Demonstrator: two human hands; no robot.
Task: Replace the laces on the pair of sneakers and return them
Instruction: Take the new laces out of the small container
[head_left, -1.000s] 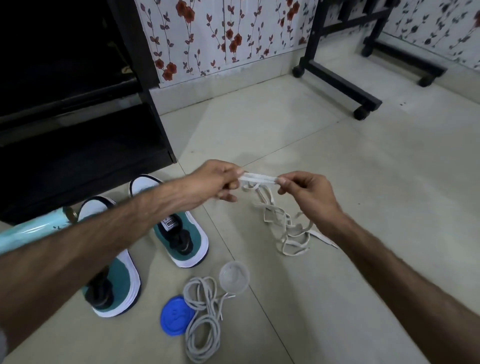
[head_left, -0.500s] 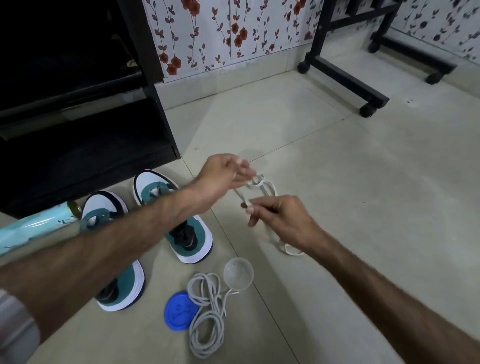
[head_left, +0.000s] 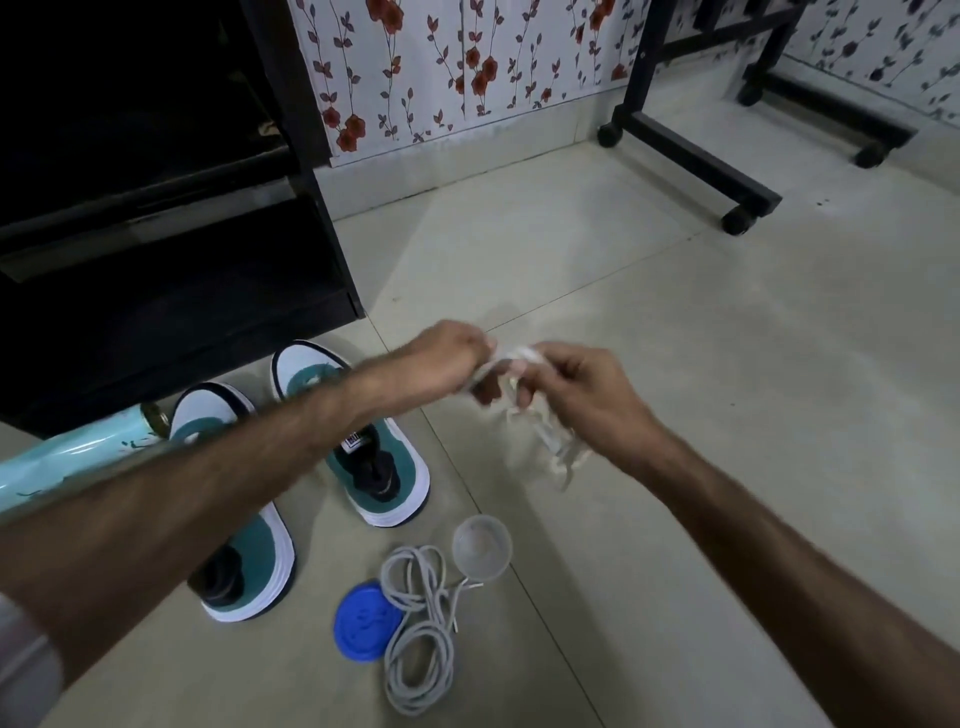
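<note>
Two white-and-teal sneakers stand on the tiled floor, one (head_left: 374, 457) right of the other (head_left: 239, 551), and I see no laces in either. My left hand (head_left: 447, 358) and my right hand (head_left: 576, 395) meet above the floor, both pinching a flat white lace (head_left: 556, 447). Its loose loops hang blurred below my right hand. A grey round lace (head_left: 415, 623) lies coiled on the floor near me.
A blue lid (head_left: 363, 626) and a clear round container (head_left: 480, 545) lie beside the grey lace. A light blue roll (head_left: 67, 457) pokes in from the left. A dark shelf unit (head_left: 171, 249) stands behind the sneakers, a black wheeled frame (head_left: 691, 156) at the back right.
My hands first held the lace stretched between them, then came together. The hanging white lace has been drawn up off the floor and bunched under my right hand.
</note>
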